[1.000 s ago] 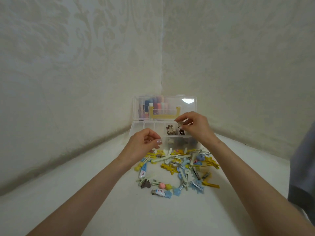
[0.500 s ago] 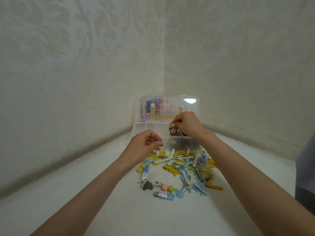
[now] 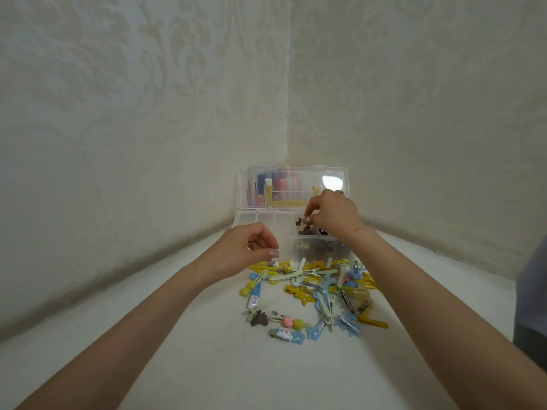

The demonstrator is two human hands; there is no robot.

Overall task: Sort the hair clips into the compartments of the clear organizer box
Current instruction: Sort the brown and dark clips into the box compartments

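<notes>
Below centre, the hair clips (image 3: 313, 291) are heaped within easy reach. Just above, the left hand (image 3: 245, 253) is held curled; whether anything is pinched cannot be told. Farther back, a brown clip (image 3: 302, 225) is pinched by the right hand (image 3: 333, 216) over a compartment of the clear organizer box (image 3: 257, 218), probably for release among matching pieces.
</notes>
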